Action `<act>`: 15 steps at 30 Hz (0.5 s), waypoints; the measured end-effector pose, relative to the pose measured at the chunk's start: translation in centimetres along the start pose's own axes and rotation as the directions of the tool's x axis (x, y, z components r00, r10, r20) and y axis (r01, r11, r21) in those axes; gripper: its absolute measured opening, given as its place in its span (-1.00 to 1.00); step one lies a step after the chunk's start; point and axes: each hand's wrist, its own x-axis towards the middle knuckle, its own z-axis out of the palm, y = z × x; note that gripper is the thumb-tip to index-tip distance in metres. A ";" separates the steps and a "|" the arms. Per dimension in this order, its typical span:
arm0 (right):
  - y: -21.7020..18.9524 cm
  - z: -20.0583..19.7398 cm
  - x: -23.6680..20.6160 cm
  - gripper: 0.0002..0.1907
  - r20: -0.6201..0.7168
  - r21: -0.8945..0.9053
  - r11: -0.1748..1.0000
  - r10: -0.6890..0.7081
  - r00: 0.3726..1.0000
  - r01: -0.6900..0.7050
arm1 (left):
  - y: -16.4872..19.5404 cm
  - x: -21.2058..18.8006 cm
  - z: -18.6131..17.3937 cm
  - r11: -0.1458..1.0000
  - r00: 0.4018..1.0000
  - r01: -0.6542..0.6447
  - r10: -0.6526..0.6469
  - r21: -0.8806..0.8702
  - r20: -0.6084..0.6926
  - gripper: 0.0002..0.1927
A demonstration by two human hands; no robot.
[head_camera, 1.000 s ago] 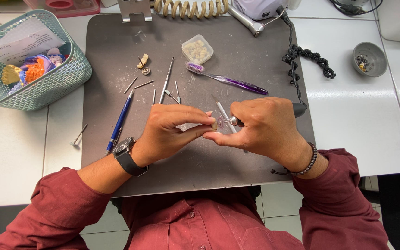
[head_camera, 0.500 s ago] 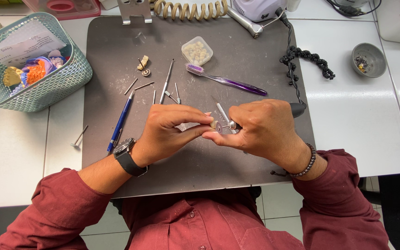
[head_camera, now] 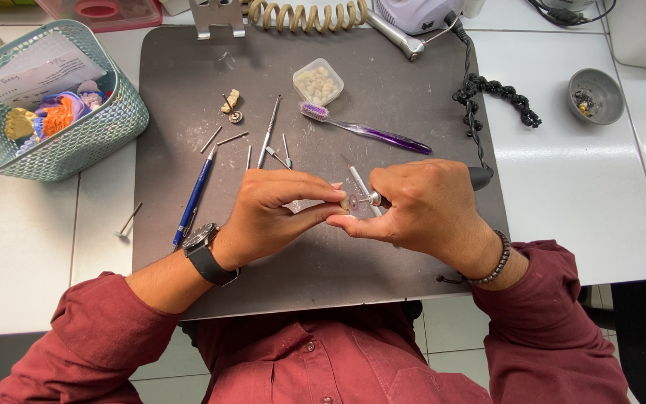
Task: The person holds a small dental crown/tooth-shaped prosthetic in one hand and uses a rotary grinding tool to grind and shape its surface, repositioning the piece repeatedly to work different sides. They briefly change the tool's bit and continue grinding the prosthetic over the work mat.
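Closest to the person's maroon-sleeved body, both hands meet above the dark work mat [head_camera: 323, 262] that lies on the white desk [head_camera: 24, 247]. The left hand [head_camera: 274, 213], with a black wristwatch [head_camera: 205, 253] on its wrist, has its fingers pinched together on a small pale piece [head_camera: 344, 202], too small to make out in detail. The right hand [head_camera: 420, 206], a beaded bracelet [head_camera: 496, 258] at the wrist, has its fingers wrapped tight around a rotary handpiece [head_camera: 478, 177], whose metal tip [head_camera: 374, 198] sits right against the pale piece. Just beyond the hands lie a blue pen [head_camera: 194, 196], a slim metal probe [head_camera: 268, 132] and several loose burs [head_camera: 222, 139]. Farther on rests a purple toothbrush [head_camera: 368, 129], then a small clear box of pale teeth [head_camera: 318, 81]. To the left stands a teal mesh basket [head_camera: 76, 146] holding coloured dental models. At the far edge a coiled cream cable [head_camera: 304, 13] runs across, and a small grey bowl [head_camera: 596, 95] sits off to the right.
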 end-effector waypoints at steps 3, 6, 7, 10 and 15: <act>0.0 -0.1 -0.1 -0.26 -0.007 -0.017 1.000 -0.022 1.000 0.022 | 0.1 0.0 0.1 0.999 0.999 0.031 -0.031 -0.010 -0.012 -0.77; 0.3 -0.5 -0.2 -0.34 -0.164 0.165 0.980 -0.081 0.983 0.108 | 0.3 0.0 -0.1 0.990 0.996 0.073 -0.078 -0.119 -0.038 -0.80; 0.5 -0.5 -0.2 -0.40 -0.200 0.185 0.972 -0.104 0.974 0.142 | 0.3 0.0 -0.2 0.988 0.996 0.076 -0.083 -0.134 -0.041 -0.80; 0.8 -0.5 -0.2 -0.59 -0.281 0.255 0.939 -0.157 0.947 0.232 | 0.6 0.0 -0.3 0.981 0.993 0.101 -0.110 -0.163 -0.046 -0.80; 1.4 -0.1 -0.3 -0.68 -0.305 0.415 0.844 -0.223 0.926 0.340 | 1.1 0.0 -0.2 0.981 0.993 0.100 -0.108 -0.166 -0.040 -0.80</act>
